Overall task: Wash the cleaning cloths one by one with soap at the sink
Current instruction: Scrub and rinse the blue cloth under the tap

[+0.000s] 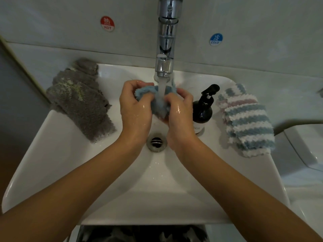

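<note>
A pale tiled wall (244, 23) backs the white sink (70, 163) in front of you, with a red HOT sticker (107, 23) to the left of the chrome tap (167, 37) and a blue COLD sticker (216, 39) to its right. Water (162, 88) runs from the spout straight down onto the blue cloth (158, 102), which you hold bunched up over the middle of the basin, above the drain (156, 142). Your left hand (135, 109) grips the cloth's left side with curled fingers, and your right hand (180, 112) grips its right side the same way; the two hands sit close together, both wet and shiny, with the cloth squeezed between them. On the sink's left rim lies a gray cloth (82, 100), rumpled, with pale greenish marks on top and some suds at its lower edge. On the right rim lies a striped cloth (244, 119) in blue, white and pink bands. Between that cloth and your right hand stands a dark soap pump bottle (203, 110), upright, partly hidden by your knuckles.
</note>
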Motion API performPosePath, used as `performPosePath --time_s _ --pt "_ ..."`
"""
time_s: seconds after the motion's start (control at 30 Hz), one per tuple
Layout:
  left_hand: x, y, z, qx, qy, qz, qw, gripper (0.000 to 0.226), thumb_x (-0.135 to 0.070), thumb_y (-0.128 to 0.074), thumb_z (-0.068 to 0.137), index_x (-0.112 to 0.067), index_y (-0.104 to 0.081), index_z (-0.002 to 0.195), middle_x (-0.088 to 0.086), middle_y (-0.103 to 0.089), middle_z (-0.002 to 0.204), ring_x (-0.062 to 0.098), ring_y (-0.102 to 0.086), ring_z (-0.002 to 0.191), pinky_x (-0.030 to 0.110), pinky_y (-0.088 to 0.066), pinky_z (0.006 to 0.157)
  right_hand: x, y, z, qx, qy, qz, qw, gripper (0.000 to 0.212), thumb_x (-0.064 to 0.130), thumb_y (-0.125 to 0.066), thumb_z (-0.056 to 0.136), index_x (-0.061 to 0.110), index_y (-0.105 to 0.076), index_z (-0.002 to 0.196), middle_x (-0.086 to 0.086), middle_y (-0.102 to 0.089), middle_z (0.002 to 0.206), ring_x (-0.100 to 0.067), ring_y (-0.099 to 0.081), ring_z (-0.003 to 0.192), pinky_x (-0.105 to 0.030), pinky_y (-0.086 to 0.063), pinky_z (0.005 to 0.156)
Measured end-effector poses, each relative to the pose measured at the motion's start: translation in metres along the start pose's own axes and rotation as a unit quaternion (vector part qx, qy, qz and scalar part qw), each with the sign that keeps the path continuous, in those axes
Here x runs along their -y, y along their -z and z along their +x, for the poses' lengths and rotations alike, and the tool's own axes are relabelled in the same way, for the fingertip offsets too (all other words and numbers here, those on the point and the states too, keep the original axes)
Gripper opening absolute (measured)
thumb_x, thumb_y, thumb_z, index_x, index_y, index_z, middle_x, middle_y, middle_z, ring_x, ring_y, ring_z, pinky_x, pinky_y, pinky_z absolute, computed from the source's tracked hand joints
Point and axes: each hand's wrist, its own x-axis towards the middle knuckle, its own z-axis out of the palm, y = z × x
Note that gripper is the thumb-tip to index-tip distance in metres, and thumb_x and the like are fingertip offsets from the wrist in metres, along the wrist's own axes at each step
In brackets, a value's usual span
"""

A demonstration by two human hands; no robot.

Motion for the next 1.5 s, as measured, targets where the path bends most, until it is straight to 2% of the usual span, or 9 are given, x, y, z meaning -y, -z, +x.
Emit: performPosePath --time_s 0.23,0.43,0.63,0.77,0.9,1.03,1.2,1.37,1.5 --pt "-0.004 0.003 -0.001 0.03 -0.021 -0.04 0.999 0.043 0.01 -0.044 0.065 -0.016 -0.055 0.098 -0.003 -0.062 0.097 -0.001 -0.064 0.082 0.018 -0.052 0.067 0.006 0.001 -0.012 0.128 -0.108 0.124 0.978 0.015 0.02 -0.053 0.094 0.016 -0.063 0.105 0.001 -0.074 0.088 -0.01 -0.071 0.076 -0.031 -0.058 0.075" --pt "0.003 -0.003 -0.003 0.077 0.007 0.084 0.993 0.014 -0.022 -0.054 0.097 -0.021 -0.048 0.109 -0.013 -0.056 0.097 -0.011 -0.059 0.08 0.01 -0.049 0.064 -0.005 -0.002 -0.001 -0.004 -0.001 0.016 1.0 0.013 0.018 -0.061 0.096 0.013 -0.063 0.108 -0.007 -0.073 0.1 -0.017 -0.072 0.09 -0.029 -0.061 0.076" --pt "0.005 -0.006 -0.001 0.065 0.032 0.204 0.976 0.027 -0.055 -0.048 0.095 -0.03 -0.05 0.104 -0.016 -0.058 0.088 0.004 -0.061 0.084 0.041 -0.057 0.08 -0.001 0.002 0.003 -0.015 0.044 -0.025 0.999 0.019 0.033 -0.059 0.097 0.022 -0.065 0.082 0.005 -0.073 0.076 -0.009 -0.072 0.076 -0.028 -0.06 0.073" --pt "0.008 -0.002 0.003 0.047 0.026 0.221 0.974 0.019 -0.048 -0.051 0.095 -0.029 -0.054 0.099 -0.014 -0.061 0.083 0.006 -0.062 0.082 0.041 -0.055 0.083 0.002 0.001 -0.001 -0.011 0.003 0.005 1.0 0.026 0.044 -0.058 0.094 0.024 -0.059 0.078 0.006 -0.068 0.073 -0.011 -0.067 0.075 -0.037 -0.058 0.081" --pt "0.013 -0.001 0.003 0.018 -0.031 0.198 0.98 0.012 -0.036 -0.052 0.098 -0.024 -0.056 0.099 -0.014 -0.061 0.083 0.003 -0.062 0.08 0.031 -0.056 0.075 0.002 0.004 -0.001 0.017 -0.002 0.012 1.0 0.023 0.04 -0.058 0.095 0.028 -0.051 0.076 0.02 -0.062 0.059 0.004 -0.058 0.066 -0.02 -0.048 0.064" --pt "0.011 -0.003 0.0 0.007 -0.066 0.18 0.981 0.013 -0.034 -0.052 0.098 -0.022 -0.056 0.097 -0.014 -0.06 0.08 -0.006 -0.06 0.072 0.011 -0.046 0.062 -0.007 -0.003 -0.001 0.012 0.03 -0.043 0.999 0.012 0.039 -0.051 0.099 0.031 -0.052 0.09 0.003 -0.066 0.091 -0.018 -0.067 0.095 -0.043 -0.056 0.09" --pt "0.013 -0.006 0.0 0.059 0.017 0.169 0.984 0.046 -0.056 -0.046 0.095 -0.016 -0.063 0.082 -0.003 -0.067 0.072 0.006 -0.065 0.067 0.025 -0.05 0.059 -0.011 -0.007 -0.001 0.016 0.017 -0.053 0.998 0.042 0.06 -0.054 0.088 0.02 -0.068 0.084 -0.003 -0.074 0.084 -0.021 -0.072 0.087 -0.053 -0.057 0.085" --pt "0.012 -0.011 -0.002 0.031 0.035 0.183 0.982 0.048 -0.046 -0.05 0.097 -0.018 -0.054 0.058 -0.01 -0.053 0.047 -0.002 -0.049 0.044 0.009 -0.033 0.04 -0.008 -0.007 0.001 -0.006 -0.004 -0.043 0.999 0.031 0.043 -0.058 0.094 0.015 -0.069 0.089 -0.003 -0.074 0.078 -0.017 -0.073 0.077 -0.045 -0.06 0.08" --pt "0.011 -0.014 -0.001 0.025 0.076 0.161 0.984 0.041 -0.033 -0.051 0.098 -0.018 -0.057 0.06 -0.004 -0.058 0.055 0.007 -0.054 0.051 0.023 -0.043 0.052 -0.004 -0.006 0.002 -0.029 -0.006 -0.07 0.997 0.024 0.029 -0.055 0.096 0.018 -0.066 0.078 -0.009 -0.074 0.082 -0.024 -0.073 0.082 -0.052 -0.058 0.083"
